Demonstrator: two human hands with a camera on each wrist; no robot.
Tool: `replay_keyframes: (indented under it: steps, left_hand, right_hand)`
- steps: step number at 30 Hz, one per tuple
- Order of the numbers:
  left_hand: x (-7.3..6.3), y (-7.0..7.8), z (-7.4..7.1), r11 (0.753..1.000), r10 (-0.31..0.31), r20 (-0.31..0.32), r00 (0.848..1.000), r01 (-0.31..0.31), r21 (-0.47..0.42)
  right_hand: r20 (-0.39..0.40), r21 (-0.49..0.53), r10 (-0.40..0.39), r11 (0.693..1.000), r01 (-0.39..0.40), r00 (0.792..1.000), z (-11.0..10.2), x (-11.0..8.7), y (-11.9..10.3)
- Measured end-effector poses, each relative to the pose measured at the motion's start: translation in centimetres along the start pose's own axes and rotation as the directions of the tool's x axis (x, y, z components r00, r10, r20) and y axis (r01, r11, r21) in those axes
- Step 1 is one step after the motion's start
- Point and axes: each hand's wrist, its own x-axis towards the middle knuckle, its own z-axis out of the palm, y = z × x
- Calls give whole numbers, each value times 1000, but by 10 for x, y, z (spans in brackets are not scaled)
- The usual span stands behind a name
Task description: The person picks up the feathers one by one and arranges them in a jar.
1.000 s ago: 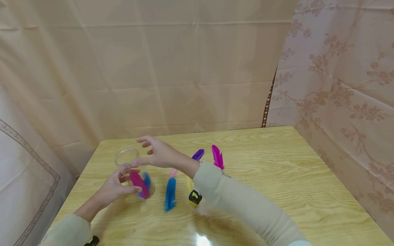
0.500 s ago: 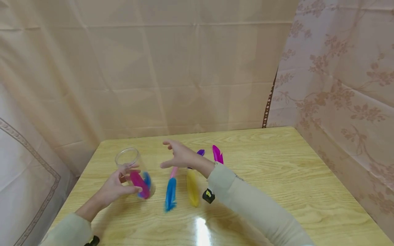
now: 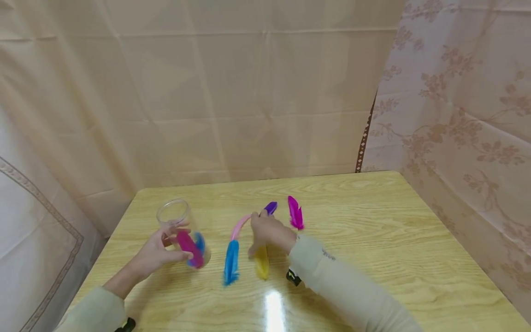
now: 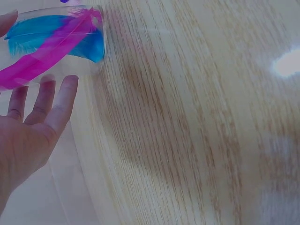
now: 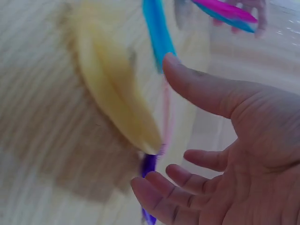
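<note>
My left hand (image 3: 151,254) grips a clear jar (image 4: 77,69), thumb on one side and fingers on the other. Inside the jar are a magenta feather (image 3: 189,249) and a blue feather (image 3: 199,241). With thumb and fingers spread apart, my right hand (image 3: 271,232) hovers over a yellow feather (image 3: 262,265), holding nothing. Beyond its fingertips lies a purple feather (image 3: 271,208), partly covered by the hand in the head view. To its left are a curved pink feather (image 3: 238,227) and a second blue feather (image 3: 231,263).
Another magenta feather (image 3: 295,212) lies to the right of the purple one. Everything stands on a wood-grain table (image 3: 386,240). A beige curtain (image 3: 249,92) hangs behind it, and a floral cloth (image 3: 469,129) hangs on the right.
My right hand has moved right, away from the jar, and come down over the yellow feather. The left hand and the jar have stayed in place.
</note>
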Motion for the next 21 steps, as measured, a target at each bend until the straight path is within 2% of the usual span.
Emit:
replay_keyframes:
  steps: [12,21]
  left_hand:
    - [-2,4,0,1000,7,-7,1000,-7,-16]
    - [0,1,-1,1000,-3,-17,1000,3,2]
  right_hand:
    - [-33,-86,47,995,-49,998,14,4,9]
    - [-22,-60,36,998,-37,999,12,7,8]
